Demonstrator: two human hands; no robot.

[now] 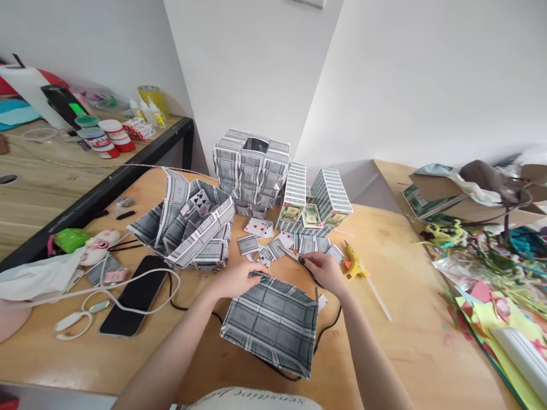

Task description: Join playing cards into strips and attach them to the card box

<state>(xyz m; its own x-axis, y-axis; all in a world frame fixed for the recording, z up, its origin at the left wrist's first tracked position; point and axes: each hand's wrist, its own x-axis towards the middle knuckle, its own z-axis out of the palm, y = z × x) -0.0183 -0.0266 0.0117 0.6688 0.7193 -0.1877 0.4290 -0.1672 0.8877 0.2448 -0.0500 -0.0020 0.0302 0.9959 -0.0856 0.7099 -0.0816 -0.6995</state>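
My left hand pinches the far left edge of an open tray made of grey-patterned playing cards. Above the tray's far right corner, my right hand is closed, its fingertips at a thin, pale, pointed piece that I cannot make out clearly. Several loose playing cards lie just beyond both hands. A yellow glue gun rests right of my right hand, with a glue stick sticking out of it. Black cord loops around and under the tray.
Card-built boxes stand at the back, with an open card container to the left. Stacked card packs are beside them. At left lie a phone and a white cable; craft scraps pile up at right.
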